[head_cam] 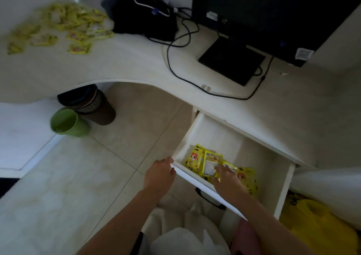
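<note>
Left hand (160, 173): fingers hooked over the front lip of the drawer (187, 135), clenched on it, thumb on the outer face. Right hand (226, 176): reaching inside, fingers bent down onto the yellow packets (195, 160), which lie on the drawer floor under and just beyond the fingertips, apparently pinching the top one by its near edge; the thumb's contact is not plain.

Judgement: he is gathering the packets from the drawer. To do it well, steady the drawer with the left fingers, slide the right fingertips under the overlapping packets rather than pinching foil corners, and lift clear of the front lip. More loose packets (72, 20) lie far beyond both hands on the desk (136, 63)
</note>
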`<action>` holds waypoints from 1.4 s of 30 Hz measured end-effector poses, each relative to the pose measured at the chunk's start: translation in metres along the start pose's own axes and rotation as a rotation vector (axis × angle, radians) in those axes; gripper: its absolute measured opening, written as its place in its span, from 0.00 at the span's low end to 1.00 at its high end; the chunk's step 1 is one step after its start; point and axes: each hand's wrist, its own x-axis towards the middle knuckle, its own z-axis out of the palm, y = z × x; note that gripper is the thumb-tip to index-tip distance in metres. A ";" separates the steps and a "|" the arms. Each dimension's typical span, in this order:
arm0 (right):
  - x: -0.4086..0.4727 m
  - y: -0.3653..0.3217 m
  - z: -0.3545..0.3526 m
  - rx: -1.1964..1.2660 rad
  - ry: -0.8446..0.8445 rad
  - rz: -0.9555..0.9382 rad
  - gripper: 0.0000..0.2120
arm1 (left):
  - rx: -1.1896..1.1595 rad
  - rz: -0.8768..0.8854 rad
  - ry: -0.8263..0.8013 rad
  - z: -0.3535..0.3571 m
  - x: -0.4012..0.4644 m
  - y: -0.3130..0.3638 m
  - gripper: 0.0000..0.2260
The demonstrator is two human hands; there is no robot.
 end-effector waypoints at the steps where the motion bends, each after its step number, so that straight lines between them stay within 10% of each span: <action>1: 0.001 -0.011 0.005 -0.037 -0.005 -0.032 0.20 | 0.006 -0.014 0.011 -0.003 -0.005 -0.011 0.13; 22: 0.052 -0.305 0.122 -0.339 -0.075 -0.420 0.17 | -0.007 -0.247 0.273 -0.135 -0.011 -0.289 0.14; 42: 0.222 -0.516 0.069 -0.393 -0.027 -0.607 0.17 | -0.068 -0.337 0.425 -0.277 0.169 -0.364 0.13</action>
